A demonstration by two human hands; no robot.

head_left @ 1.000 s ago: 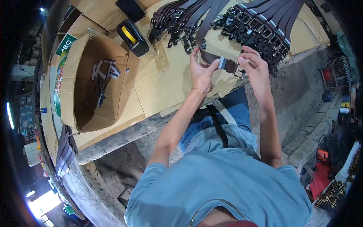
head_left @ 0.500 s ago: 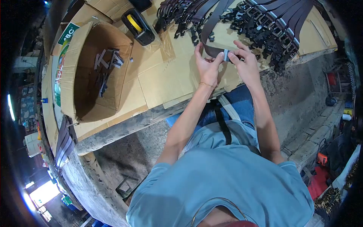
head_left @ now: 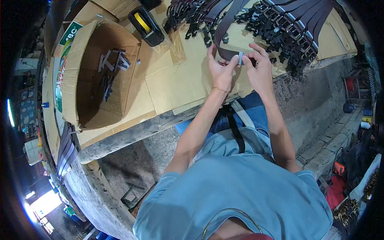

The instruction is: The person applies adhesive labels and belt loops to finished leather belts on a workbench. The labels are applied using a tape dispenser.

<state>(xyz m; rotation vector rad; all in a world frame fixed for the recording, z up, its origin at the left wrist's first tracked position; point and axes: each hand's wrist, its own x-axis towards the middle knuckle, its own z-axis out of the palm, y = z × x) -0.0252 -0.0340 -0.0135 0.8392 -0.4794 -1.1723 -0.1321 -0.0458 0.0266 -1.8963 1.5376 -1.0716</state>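
A dark brown belt (head_left: 229,53) curves down from the far side of the table. My left hand (head_left: 222,73) grips it near its tip, thumb on the near side. A small pale band (head_left: 241,58) sits around the belt end, between my two thumbs. My right hand (head_left: 259,71) pinches the end at that band, its other fingers partly raised. Beyond my hands, many belts with metal buckles (head_left: 298,34) lie in a row, with black plastic hooks (head_left: 286,52) on the near side. Another bunch of buckled belts (head_left: 188,12) lies farther left.
An open cardboard box (head_left: 90,116) with strips of pale and dark pieces (head_left: 114,62) stands on the left. Behind it is a black tape dispenser (head_left: 154,38) with a yellow core. Cardboard (head_left: 168,90) covers the table; more straps (head_left: 67,154) hang off its left end.
Both hands stay at the belt end and the pale band. My right fingers have shifted slightly at the band; the view has moved a little.
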